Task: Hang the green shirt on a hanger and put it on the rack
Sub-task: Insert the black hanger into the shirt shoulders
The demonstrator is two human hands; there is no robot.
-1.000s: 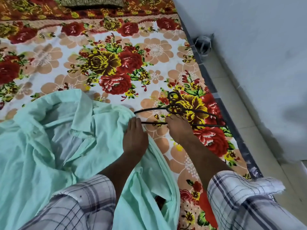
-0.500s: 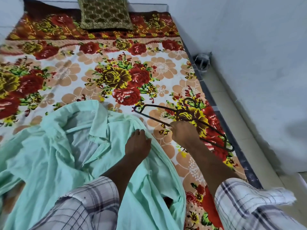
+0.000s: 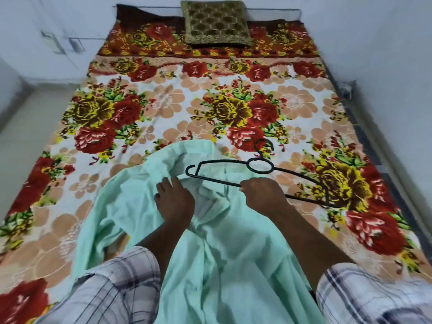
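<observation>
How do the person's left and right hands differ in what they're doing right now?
The left hand lies on the green shirt, fingers bent into its cloth; the right hand grips the lower bar of the black hanger. The left hand sits by the collar; the right hand holds the hanger across the shirt's top. Both show their backs to the camera.

We face a floral-sheeted bed (image 3: 168,99), an olive cushion (image 3: 216,22) at its far edge, pale walls (image 3: 385,43) around, and pale floor (image 3: 23,136) at its left edge.
</observation>
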